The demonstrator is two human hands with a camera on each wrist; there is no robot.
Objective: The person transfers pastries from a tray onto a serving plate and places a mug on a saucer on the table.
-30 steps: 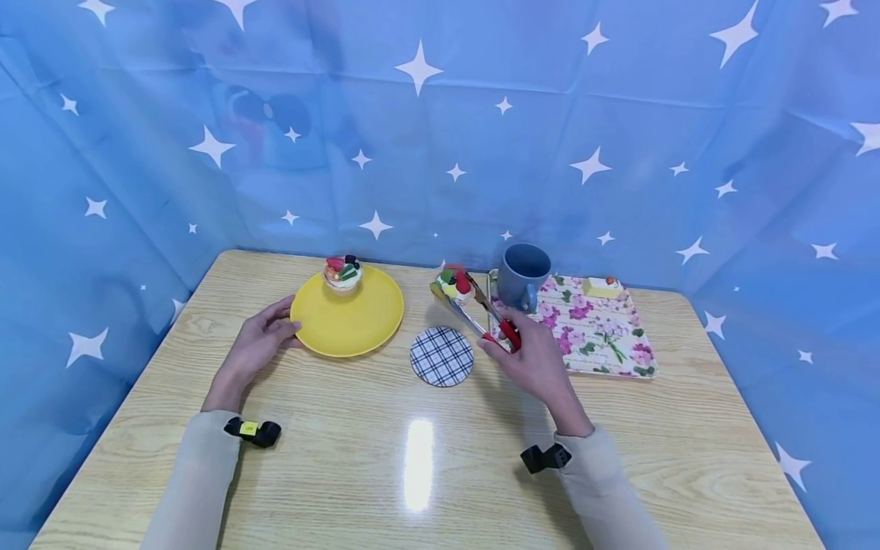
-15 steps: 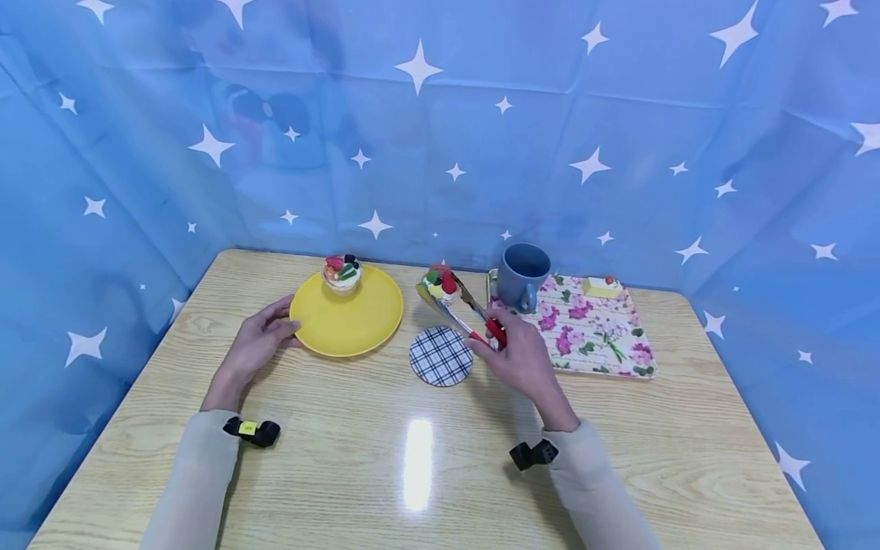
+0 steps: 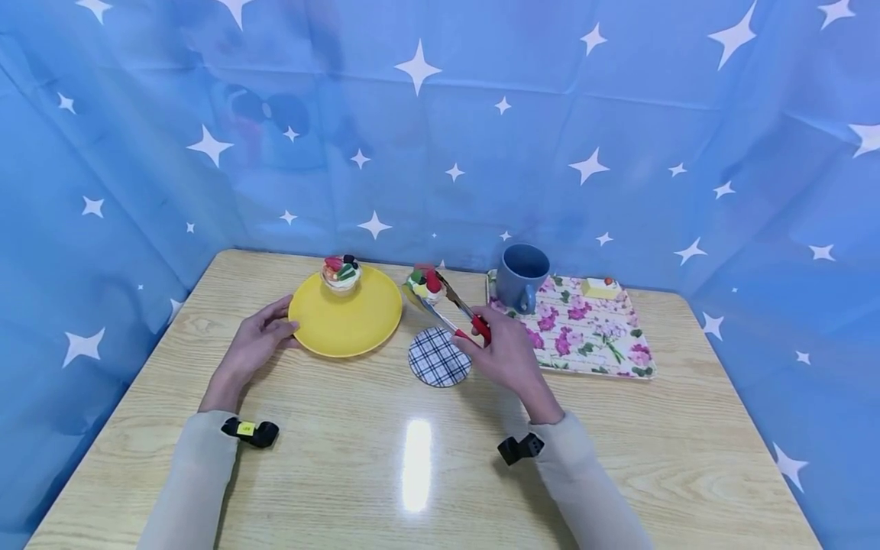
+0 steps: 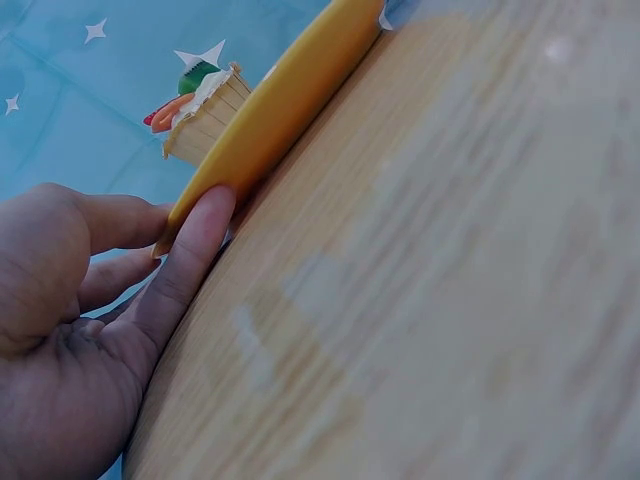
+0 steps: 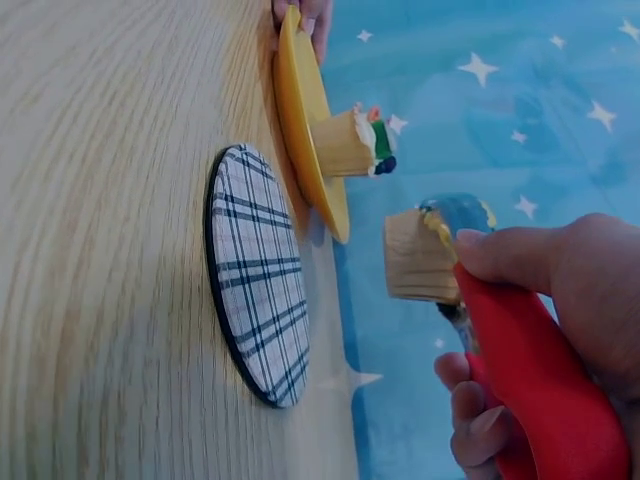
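Observation:
In the head view my right hand (image 3: 509,351) grips red-handled metal tongs (image 5: 530,380). Between the tips of the tongs is a toy cupcake (image 5: 418,258) topped with cream and fruit, held above the table just right of the plate. My left hand (image 3: 254,344) pinches the left rim of a yellow plate (image 3: 344,328), thumb and fingers at its edge in the left wrist view. A second fruit-topped cupcake (image 3: 341,276) stands upright toward the back of that plate. Below the tongs lies a round checked coaster (image 3: 440,357) on the wooden table.
A floral tray (image 3: 584,336) lies at the right. On its left end stands a blue-grey mug (image 3: 524,275), and a small yellow cake slice (image 3: 601,288) sits at its back. A blue star-patterned curtain (image 3: 440,137) hangs right behind the table.
My right hand has moved left with the tongs and the cupcake, from beside the tray toward the yellow plate's right rim. The left hand and plate stay in place.

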